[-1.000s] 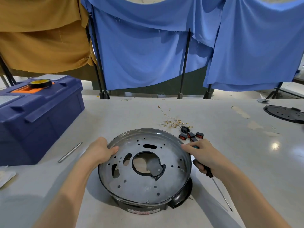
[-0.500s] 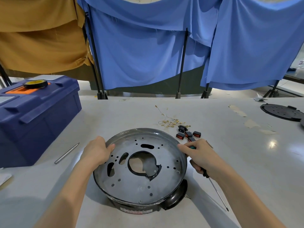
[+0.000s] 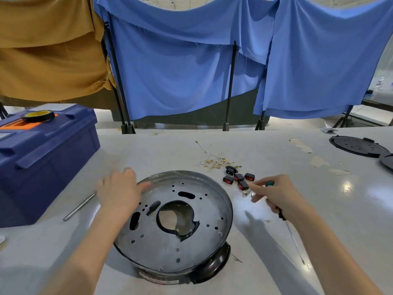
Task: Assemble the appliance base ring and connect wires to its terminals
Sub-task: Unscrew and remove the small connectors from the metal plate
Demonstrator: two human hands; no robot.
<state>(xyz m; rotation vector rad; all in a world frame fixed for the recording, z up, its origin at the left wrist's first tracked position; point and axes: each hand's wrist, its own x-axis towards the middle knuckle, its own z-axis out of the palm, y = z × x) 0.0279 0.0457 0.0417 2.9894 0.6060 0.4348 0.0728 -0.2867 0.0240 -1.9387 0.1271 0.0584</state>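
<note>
The round appliance base lies upside down on the white table, its grey metal plate pierced with holes and a large central opening. My left hand rests on its left rim with fingers spread, thumb on the edge. My right hand is off the base to the right. It grips a green-handled screwdriver in the palm, its shaft pointing down toward me. The fingertips reach toward small metal screws beside the black and red rocker switches. A tangle of thin wires with brass terminals lies just beyond.
A blue toolbox with a tape roll on top stands at the left. A metal rod lies beside it. Black round covers sit at the far right. Blue and tan cloths hang behind the table.
My right hand has left the base's right rim and moved right toward the screws and switches. My left hand has opened on the left rim. The view shifted slightly.
</note>
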